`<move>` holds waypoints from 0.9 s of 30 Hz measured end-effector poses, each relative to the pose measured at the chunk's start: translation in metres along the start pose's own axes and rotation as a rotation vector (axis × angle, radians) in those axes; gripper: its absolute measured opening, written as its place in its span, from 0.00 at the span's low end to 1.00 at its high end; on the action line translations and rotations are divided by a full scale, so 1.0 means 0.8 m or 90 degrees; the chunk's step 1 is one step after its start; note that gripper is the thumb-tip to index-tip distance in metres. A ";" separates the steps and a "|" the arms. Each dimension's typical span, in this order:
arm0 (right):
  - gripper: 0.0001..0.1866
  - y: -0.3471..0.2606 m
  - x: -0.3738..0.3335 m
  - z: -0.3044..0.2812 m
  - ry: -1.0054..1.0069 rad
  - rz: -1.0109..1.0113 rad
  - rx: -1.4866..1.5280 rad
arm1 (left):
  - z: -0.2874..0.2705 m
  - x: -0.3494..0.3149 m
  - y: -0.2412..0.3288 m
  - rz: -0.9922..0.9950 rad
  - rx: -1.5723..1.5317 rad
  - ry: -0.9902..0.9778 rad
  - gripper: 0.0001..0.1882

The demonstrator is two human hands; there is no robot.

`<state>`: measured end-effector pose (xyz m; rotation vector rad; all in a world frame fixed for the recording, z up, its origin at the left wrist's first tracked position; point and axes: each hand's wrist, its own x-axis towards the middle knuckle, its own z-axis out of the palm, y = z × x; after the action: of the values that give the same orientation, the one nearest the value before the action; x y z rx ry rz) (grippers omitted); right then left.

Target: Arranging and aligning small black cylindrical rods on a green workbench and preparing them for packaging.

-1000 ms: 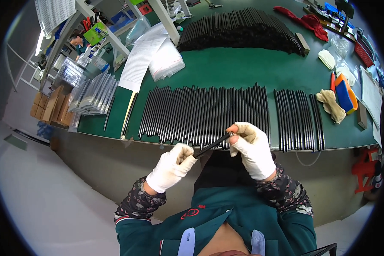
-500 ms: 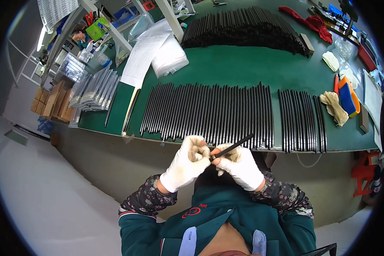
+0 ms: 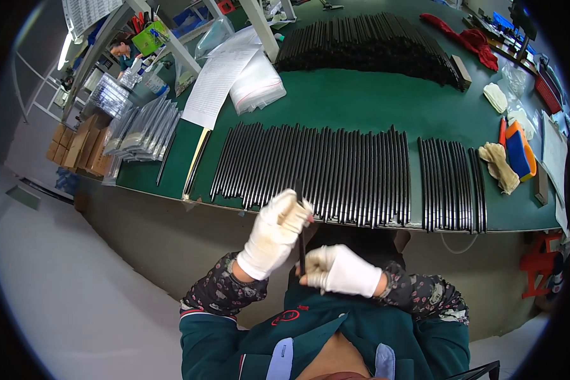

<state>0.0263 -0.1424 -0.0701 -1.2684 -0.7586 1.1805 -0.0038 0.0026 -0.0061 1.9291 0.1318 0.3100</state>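
A slim black rod (image 3: 302, 252) stands nearly upright in front of me, just off the table's near edge. My left hand (image 3: 273, 235), in a white glove with bare fingertips, is closed around its upper part. At its lower end my right hand (image 3: 342, 271), gloved the same way, is closed with the fingertips on the rod. What the rod's lower tip looks like is hidden by the fingers. Right beyond my hands lies a wide row of similar black rods (image 3: 316, 171), side by side along the table edge. A smaller group of rods (image 3: 446, 183) lies to its right.
On the green table (image 3: 335, 101), a big pile of black rods (image 3: 367, 47) lies at the back. Papers (image 3: 212, 85) and clear bags (image 3: 258, 88) are at left, near bagged packs (image 3: 145, 130). A cream glove (image 3: 499, 168) and a blue-orange block (image 3: 520, 152) lie at right. A co-worker (image 3: 125, 52) is far left.
The rod has swung from slanting up to the right to nearly upright. My left hand has moved onto its upper part; my right hand has dropped toward me, to its lower end.
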 end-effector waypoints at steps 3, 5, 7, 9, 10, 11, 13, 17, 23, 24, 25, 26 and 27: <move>0.09 0.022 -0.003 0.014 -0.123 0.130 0.023 | -0.030 0.029 0.026 -0.055 -0.192 0.197 0.10; 0.12 0.025 -0.001 0.002 -0.096 0.148 0.094 | -0.068 0.058 0.018 -0.002 -0.232 0.284 0.10; 0.12 0.023 -0.007 -0.006 -0.044 0.131 0.156 | -0.122 0.082 -0.004 -0.008 -0.058 0.310 0.11; 0.11 0.021 -0.011 -0.010 -0.051 0.151 0.154 | -0.171 0.105 -0.038 0.031 0.256 0.316 0.13; 0.11 0.025 -0.011 -0.010 -0.058 0.166 0.162 | -0.188 0.115 -0.058 -0.020 0.418 0.309 0.14; 0.11 0.029 -0.013 -0.012 -0.053 0.182 0.173 | -0.191 0.125 -0.067 -0.069 0.571 0.289 0.15; 0.10 0.026 -0.015 -0.012 -0.033 0.177 0.169 | -0.191 0.142 -0.083 -0.224 0.652 0.196 0.17; 0.11 0.027 -0.014 -0.010 -0.015 0.169 0.169 | -0.191 0.151 -0.119 -0.254 0.734 0.140 0.17; 0.12 0.030 -0.015 -0.016 0.007 0.170 0.184 | -0.201 0.138 -0.114 -0.160 0.721 0.234 0.18; 0.12 0.031 -0.014 -0.016 0.007 0.171 0.191 | -0.205 0.131 -0.110 -0.175 0.769 0.240 0.15; 0.12 0.032 -0.014 -0.017 0.005 0.171 0.193 | -0.207 0.125 -0.105 -0.250 0.790 0.222 0.13; 0.12 0.032 -0.013 -0.016 0.002 0.174 0.187 | -0.213 0.115 -0.110 -0.263 0.806 0.210 0.13; 0.12 0.031 -0.012 -0.014 -0.001 0.177 0.182 | -0.219 0.107 -0.118 -0.274 0.821 0.199 0.12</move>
<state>0.0281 -0.1580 -0.0949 -1.1558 -0.4030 1.4570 0.0355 0.2152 -0.0208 2.9917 1.1709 0.2396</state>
